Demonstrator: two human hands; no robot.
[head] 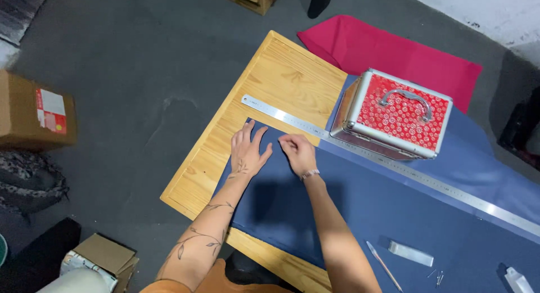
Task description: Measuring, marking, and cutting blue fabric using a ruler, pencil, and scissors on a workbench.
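My left hand (247,149) lies flat, fingers spread, on the near-left corner of a dark blue fabric sheet (371,206) that covers a light wooden table (270,82). Beside it, my right hand (298,152) presses on the same fabric with its fingers curled down near the sheet's edge. A long steel ruler (388,163) runs diagonally just beyond both hands, along the fabric's far edge. Neither hand holds anything.
A silver case with a red flowered lid (396,116) stands on the table behind the ruler. Red fabric (388,54) lies beyond it. A thin knife (383,266), a small grey block (410,253) and pins (437,278) rest at the lower right. Cardboard boxes (34,110) sit on the floor.
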